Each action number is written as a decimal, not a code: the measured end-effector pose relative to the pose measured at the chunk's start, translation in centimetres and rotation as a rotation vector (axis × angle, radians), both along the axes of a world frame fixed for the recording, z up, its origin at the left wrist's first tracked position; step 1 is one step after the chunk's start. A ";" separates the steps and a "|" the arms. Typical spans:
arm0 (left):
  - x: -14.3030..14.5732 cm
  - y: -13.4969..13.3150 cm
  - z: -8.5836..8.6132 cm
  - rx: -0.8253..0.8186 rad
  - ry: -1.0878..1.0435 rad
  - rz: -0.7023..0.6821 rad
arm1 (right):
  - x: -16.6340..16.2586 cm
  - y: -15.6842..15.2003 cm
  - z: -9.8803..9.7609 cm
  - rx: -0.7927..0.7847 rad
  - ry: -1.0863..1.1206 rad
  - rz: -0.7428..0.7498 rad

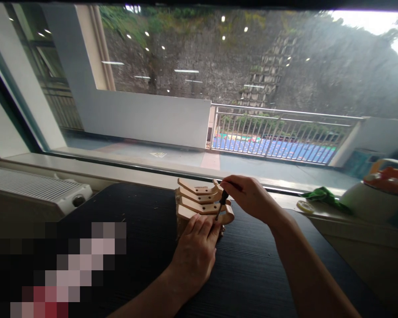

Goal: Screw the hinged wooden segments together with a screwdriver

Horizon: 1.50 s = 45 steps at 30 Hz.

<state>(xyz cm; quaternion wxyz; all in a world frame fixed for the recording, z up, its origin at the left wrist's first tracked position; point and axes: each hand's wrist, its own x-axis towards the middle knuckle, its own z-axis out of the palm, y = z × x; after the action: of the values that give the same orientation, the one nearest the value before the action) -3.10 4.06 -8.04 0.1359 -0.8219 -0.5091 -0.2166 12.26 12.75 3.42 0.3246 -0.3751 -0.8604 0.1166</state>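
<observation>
In the head view, your left hand (195,251) lies flat with its fingers stretched out, pressing on the near side of the wooden assembly (196,201). It grips nothing; the palm and fingertips simply rest against the wood.

Your right hand (248,196) is closed around the handle of a small screwdriver (222,204). You hold it nearly upright, tilted slightly, with the dark shaft pointing down. Its tip touches the lowest curved slat, just beyond your left fingertips.

The wooden assembly stands on the black table (258,269), near its far edge and close to the window sill (119,170). It is a pale block topped with several curved slats stacked one above another, each showing small holes.

To the left, a white radiator (33,187) sits beside the table, below the sill. To the right, a green cloth (321,194) lies on the sill, next to a white rounded container (368,201) with something orange on top. Both are well apart from your hands.

Through the glass you see a metal railing (278,132) and a stone wall behind it.
</observation>
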 end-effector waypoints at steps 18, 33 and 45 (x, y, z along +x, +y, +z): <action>-0.1 -0.1 0.0 -0.004 -0.009 -0.006 | 0.0 0.0 -0.1 -0.038 0.030 -0.064; -0.1 0.0 -0.3 0.014 -0.006 -0.003 | -0.8 -0.2 -0.2 0.070 -0.035 -0.146; 0.0 -0.1 0.0 0.006 -0.010 -0.002 | 0.2 -0.6 0.4 -0.019 -0.033 -0.061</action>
<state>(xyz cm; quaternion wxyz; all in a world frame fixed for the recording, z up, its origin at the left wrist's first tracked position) -3.07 3.95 -8.07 0.1357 -0.8208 -0.5084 -0.2223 12.45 12.17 3.85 0.3105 -0.4061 -0.8526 0.1085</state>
